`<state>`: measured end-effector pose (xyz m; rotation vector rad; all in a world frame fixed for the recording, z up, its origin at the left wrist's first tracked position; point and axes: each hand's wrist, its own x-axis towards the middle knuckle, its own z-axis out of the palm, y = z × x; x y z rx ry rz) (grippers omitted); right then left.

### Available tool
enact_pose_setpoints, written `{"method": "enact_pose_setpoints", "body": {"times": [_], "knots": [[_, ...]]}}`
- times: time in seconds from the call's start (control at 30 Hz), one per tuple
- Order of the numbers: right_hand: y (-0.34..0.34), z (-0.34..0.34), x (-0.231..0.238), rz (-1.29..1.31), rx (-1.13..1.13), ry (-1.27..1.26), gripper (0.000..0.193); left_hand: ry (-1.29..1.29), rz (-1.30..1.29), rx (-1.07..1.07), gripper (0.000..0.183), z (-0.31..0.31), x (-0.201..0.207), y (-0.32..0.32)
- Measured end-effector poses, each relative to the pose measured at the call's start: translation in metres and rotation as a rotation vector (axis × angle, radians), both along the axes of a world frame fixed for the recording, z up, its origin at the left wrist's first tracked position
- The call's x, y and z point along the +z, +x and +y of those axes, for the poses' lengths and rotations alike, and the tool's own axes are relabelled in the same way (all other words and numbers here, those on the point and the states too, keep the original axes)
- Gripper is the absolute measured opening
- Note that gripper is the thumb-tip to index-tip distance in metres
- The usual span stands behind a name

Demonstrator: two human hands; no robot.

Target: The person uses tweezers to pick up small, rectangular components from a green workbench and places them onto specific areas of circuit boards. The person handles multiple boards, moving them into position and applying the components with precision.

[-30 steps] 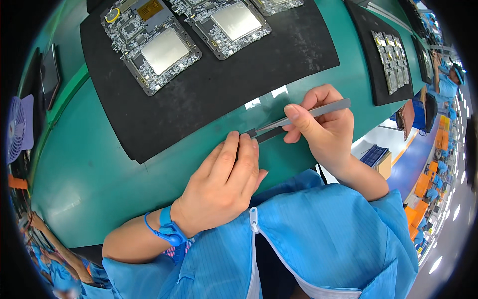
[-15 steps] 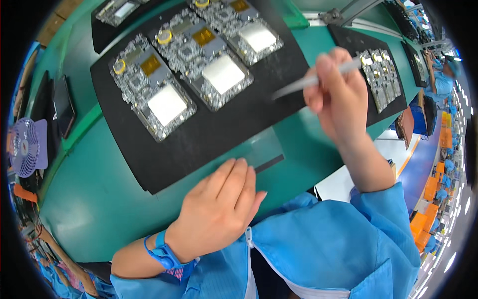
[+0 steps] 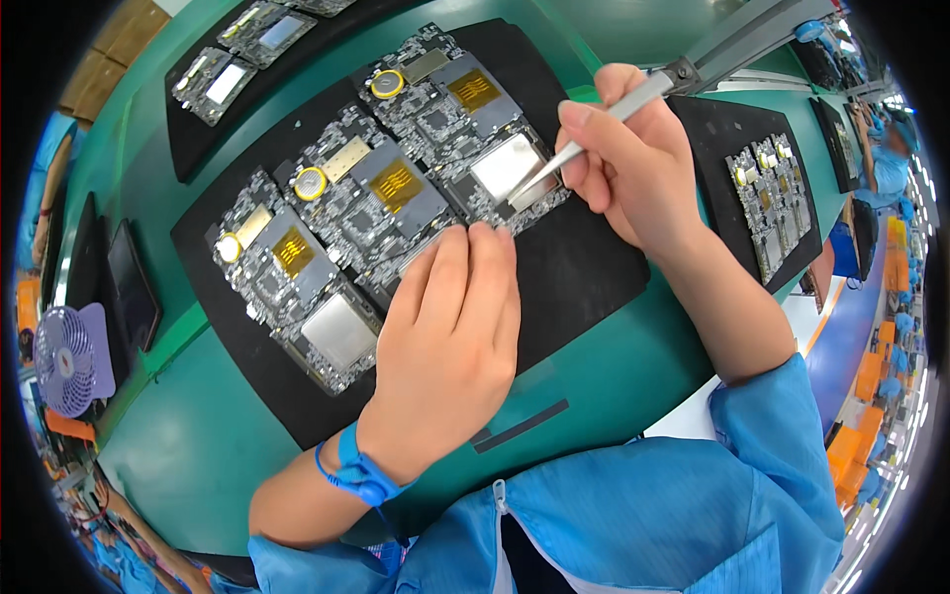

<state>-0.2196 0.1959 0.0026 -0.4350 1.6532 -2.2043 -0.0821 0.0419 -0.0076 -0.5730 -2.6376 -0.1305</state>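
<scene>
Your rightmost board (image 3: 431, 127) on the black mat (image 3: 584, 282) is likely light, stiff and easy to break, so hold its edges. It's gray, with a shiny silver square (image 3: 500, 165) and a gold patch (image 3: 473, 90). Your right grip (image 3: 641, 163) pinches the tweezers (image 3: 643, 96); I can't tell if your left grip (image 3: 447, 322) holds anything.

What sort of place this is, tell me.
Probably an electronics assembly workshop: circuit boards lie on a black mat, the right hand holds tweezers, and another person in blue is at the right.

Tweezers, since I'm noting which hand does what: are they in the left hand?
No, the right hand holds the tweezers, tips pointing toward a circuit board.
</scene>
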Motion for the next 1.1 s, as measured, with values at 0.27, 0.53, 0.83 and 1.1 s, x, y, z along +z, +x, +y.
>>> {"method": "enact_pose_setpoints", "body": {"times": [0.27, 0.53, 0.83, 1.1], "knots": [[-0.006, -0.008, 0.005, 0.067, -0.088, 0.044, 0.027, 0.117, -0.074, 0.024, 0.036, -0.004, 0.009, -0.006], [-0.008, -0.016, -0.001, 0.048, -0.063, 0.077, 0.028, 0.114, -0.192, 0.004, 0.051, -0.006, 0.01, -0.009], [-0.007, -0.015, -0.003, 0.029, -0.098, 0.077, 0.028, 0.086, -0.186, 0.005, 0.051, -0.006, 0.008, -0.009], [-0.003, -0.015, -0.004, 0.032, -0.115, 0.027, 0.028, 0.092, -0.166, 0.002, 0.05, -0.005, 0.007, -0.01]]}}
